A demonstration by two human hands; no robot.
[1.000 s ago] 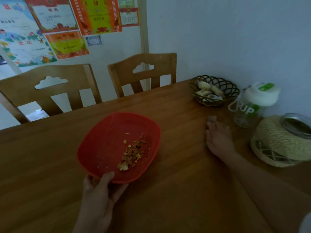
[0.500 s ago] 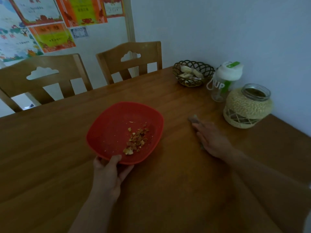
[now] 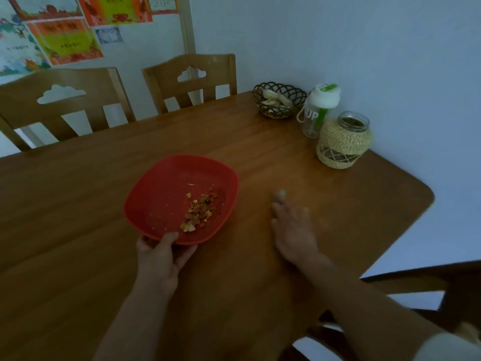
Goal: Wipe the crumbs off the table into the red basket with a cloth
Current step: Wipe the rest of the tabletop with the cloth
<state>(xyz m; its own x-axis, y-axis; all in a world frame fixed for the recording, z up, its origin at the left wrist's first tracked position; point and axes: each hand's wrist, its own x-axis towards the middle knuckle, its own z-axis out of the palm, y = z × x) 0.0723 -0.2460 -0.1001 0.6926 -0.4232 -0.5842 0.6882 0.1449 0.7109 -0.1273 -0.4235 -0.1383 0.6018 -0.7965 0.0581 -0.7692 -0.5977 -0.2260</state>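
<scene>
surface: wooden table point(image 3: 260, 152), rounded corner at right, set against a pale wall point(image 3: 364, 48). two wooden chairs point(image 3: 192, 82) stand at the far edge; colourful posters point(image 3: 65, 43) hang behind them.

containers: red basket point(image 3: 169, 194) sits on the table near centre, holding a pile of brown crumbs point(image 3: 199, 212) toward its near right side. the left hand point(image 3: 161, 259) grips its near rim, thumb over the edge, fingers beneath. the right hand point(image 3: 294, 227) lies flat on the table just right of the basket, fingers extended; a small pale bit of cloth point(image 3: 281, 195) shows at the fingertips, blurred. far right corner: wire basket point(image 3: 278, 100) with pale items, bottle with white lid point(image 3: 321, 110), twine-wrapped glass jar point(image 3: 343, 140).
</scene>
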